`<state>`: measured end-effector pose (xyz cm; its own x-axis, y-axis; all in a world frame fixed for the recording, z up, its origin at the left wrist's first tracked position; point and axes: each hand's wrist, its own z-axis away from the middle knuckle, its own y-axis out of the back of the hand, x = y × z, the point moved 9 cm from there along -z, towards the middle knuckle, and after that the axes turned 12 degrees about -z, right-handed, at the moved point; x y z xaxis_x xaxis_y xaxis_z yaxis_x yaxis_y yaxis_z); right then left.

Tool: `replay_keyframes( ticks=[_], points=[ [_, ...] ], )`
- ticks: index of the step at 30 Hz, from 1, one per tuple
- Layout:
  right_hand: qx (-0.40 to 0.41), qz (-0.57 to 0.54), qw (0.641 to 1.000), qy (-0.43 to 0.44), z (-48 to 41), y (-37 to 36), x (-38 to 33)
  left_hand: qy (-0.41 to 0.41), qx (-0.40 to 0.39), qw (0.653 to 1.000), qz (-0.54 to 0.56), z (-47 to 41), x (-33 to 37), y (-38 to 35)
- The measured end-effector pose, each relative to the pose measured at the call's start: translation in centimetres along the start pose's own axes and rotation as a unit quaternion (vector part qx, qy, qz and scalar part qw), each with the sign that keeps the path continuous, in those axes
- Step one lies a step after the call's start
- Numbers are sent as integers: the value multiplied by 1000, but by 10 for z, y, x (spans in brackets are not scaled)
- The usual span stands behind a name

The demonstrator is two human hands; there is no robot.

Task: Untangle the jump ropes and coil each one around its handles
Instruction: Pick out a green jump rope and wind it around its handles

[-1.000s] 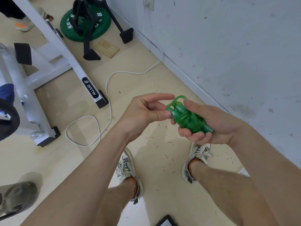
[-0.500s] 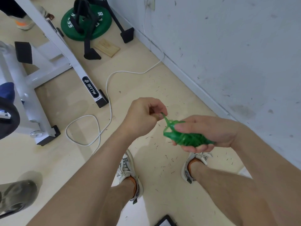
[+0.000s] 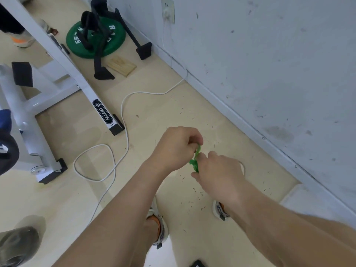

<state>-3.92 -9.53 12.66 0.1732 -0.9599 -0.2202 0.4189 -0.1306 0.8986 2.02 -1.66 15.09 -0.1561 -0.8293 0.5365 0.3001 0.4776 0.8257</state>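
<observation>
**A:** In the head view, where is the rope?

**B:** The translucent green plastic jump rope [image 3: 194,163] is held between the two hands, above the pale beige floor [image 3: 154,116]. Most of it is hidden under the right hand [image 3: 219,171]. Only a short strand and a small bunch show in the gap.

**A:** And the hands?

**B:** The left hand [image 3: 176,149] is closed, its fingertips pinching a strand that rises from the bundle. The right hand is curled palm-down over the bundle and grips it. I cannot see the handles.

**A:** How will it handle?

**B:** I judge it light and springy. It is thin, slick plastic cord, likely to jump off a coil once the tension drops. It seems best to clamp the bundle around the handles with the right hand and take the free strand close to the bundle, so each turn lies tight.

**A:** Anything nearby that could snag it?

**B:** A thin white cable [image 3: 123,120] loops on the floor to the left of the left hand, well apart. The scuffed grey-white wall [image 3: 269,74] runs to the right of the right hand.
</observation>
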Motion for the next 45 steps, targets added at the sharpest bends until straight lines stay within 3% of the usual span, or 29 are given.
replay_keyframes(
  ticks=[3,7,12,15,19,21,22,25,32,36,38,42,45],
  points=[
    [74,2,996,-43,-2,1,14,77,-1,983,167,2,-1,6],
    [156,-6,987,-34,9,36,17,95,-5,916,389,8,7,23],
    [259,11,966,-20,40,94,20,63,-14,845,531,12,60,60],
    [336,-10,942,-17,68,137,34,47,-40,828,557,18,107,92],
    [353,-56,933,-38,111,197,47,-14,-62,850,522,34,176,136],
    [276,-193,941,-35,126,214,52,-48,-65,862,500,43,209,157],
    [222,-297,928,-29,136,219,54,-65,-66,865,494,48,224,168],
    [143,-560,815,51,177,259,42,-110,-77,865,484,65,267,199],
    [279,-628,720,99,257,357,43,-185,-106,818,535,101,359,252],
    [313,-700,632,114,291,389,55,-224,-41,847,480,112,397,283],
    [304,-708,623,131,305,407,59,-232,-12,877,422,117,414,298],
    [313,-657,673,133,326,443,68,-249,99,937,223,122,448,331],
    [335,-620,698,126,330,470,73,-283,164,942,74,120,478,345]
  ],
)
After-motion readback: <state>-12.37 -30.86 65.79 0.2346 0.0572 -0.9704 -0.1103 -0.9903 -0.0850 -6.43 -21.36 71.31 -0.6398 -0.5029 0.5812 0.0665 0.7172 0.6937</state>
